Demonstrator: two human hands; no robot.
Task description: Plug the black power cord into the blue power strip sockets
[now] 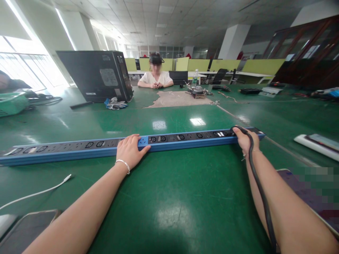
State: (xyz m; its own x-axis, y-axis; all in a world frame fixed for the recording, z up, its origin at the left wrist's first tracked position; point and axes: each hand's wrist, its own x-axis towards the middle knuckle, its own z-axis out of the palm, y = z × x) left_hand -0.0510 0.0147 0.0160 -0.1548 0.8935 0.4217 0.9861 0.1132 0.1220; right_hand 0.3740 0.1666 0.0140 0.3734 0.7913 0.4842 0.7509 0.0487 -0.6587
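Observation:
A long blue power strip (185,142) with a row of black sockets lies across the green table. My left hand (131,150) rests over its middle, fingers on the far side and thumb stretched along the near edge, beside a blue socket section. Near the strip's right end, my right hand (244,139) is closed around the end of a thick black cable (255,173), against the strip's top. The cable runs back over my right forearm. Its plug is mostly hidden by my fingers.
A black computer case (92,76) stands at the back left, with gloves (116,104) before it. A person (155,76) sits across the table (180,183). A bottle (195,78), green basket (13,103), white cable (39,192) and white device (316,146) are also around.

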